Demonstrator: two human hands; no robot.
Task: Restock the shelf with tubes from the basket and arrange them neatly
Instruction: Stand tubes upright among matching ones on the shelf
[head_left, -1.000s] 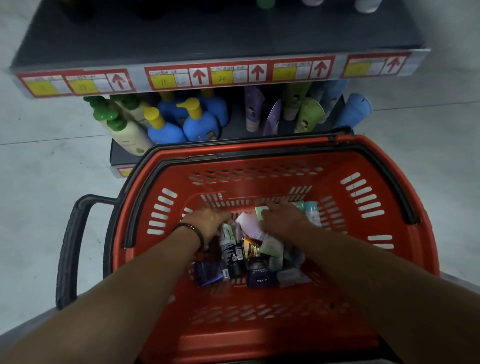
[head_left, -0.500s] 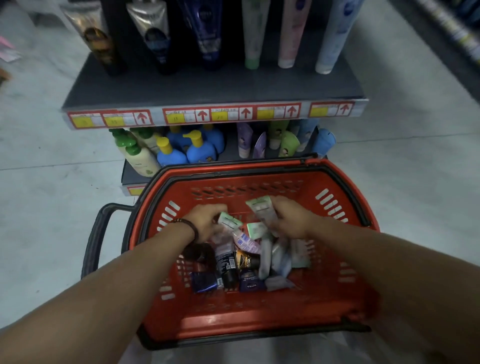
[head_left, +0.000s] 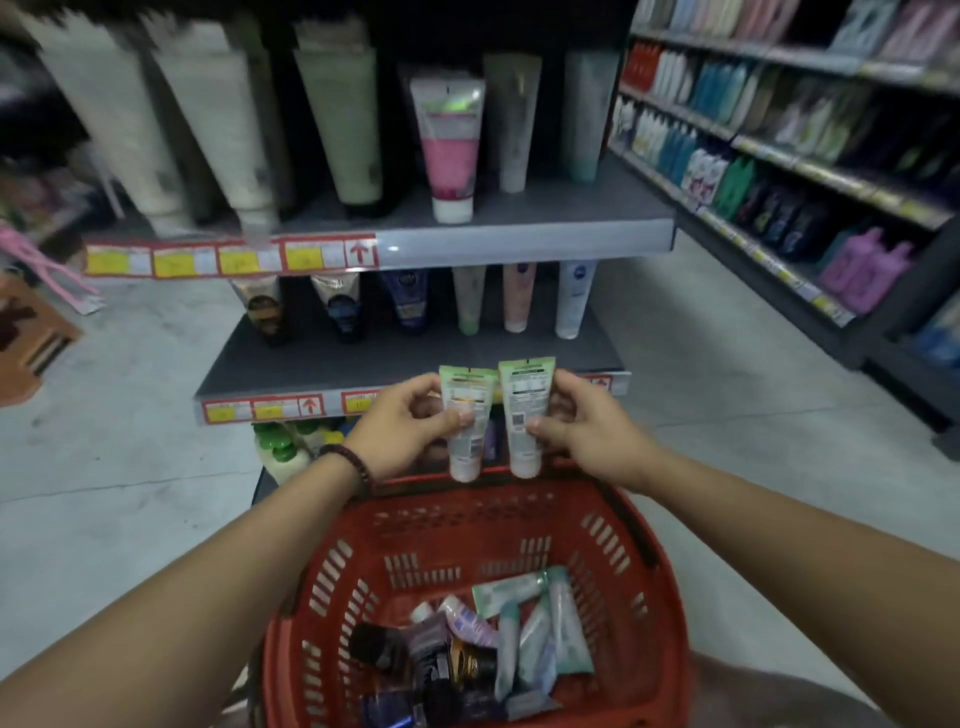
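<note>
I am pinching the left green tube (head_left: 466, 415) in my left hand (head_left: 400, 434), thumb in front, and the right green tube (head_left: 524, 410) likewise in my right hand (head_left: 584, 434). Both are hanging cap-down, side by side, at frame centre above the red basket (head_left: 670, 597). Keeping them level should ease placement on the middle shelf (head_left: 322, 361). Forearms are lying outstretched.

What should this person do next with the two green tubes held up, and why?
Probably reach forward and stand both on the middle shelf, caps down. The left hand holds the left tube and the right hand the right tube, both upright, cap down, above the basket; the shelf's front is bare, and its row of tubes stands the same way.
</note>
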